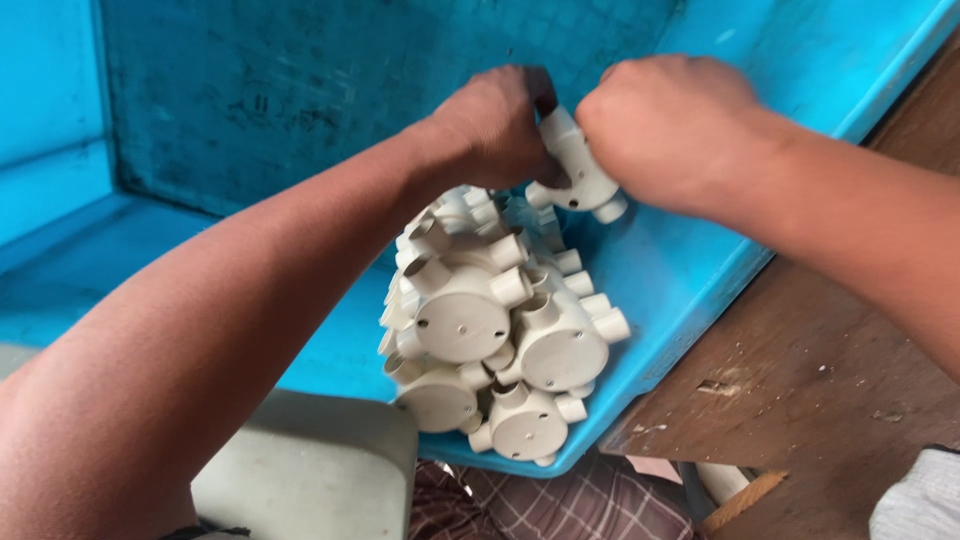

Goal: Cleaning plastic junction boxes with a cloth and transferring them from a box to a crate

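Observation:
A blue plastic crate (330, 90) lies tilted toward me, with several cream round conduit junction boxes (490, 330) piled in its near corner. My left hand (495, 125) and my right hand (665, 125) meet above the pile. Both grip a single cream junction box (580, 175) between them, its short pipe outlets sticking out below the fingers. My left forearm crosses the crate from the lower left; my right forearm comes in from the right.
A worn brown wooden surface (820, 370) lies to the right of the crate. A pale grey moulded object (310, 470) sits under the crate's near edge. Checked cloth (560, 505) shows at the bottom.

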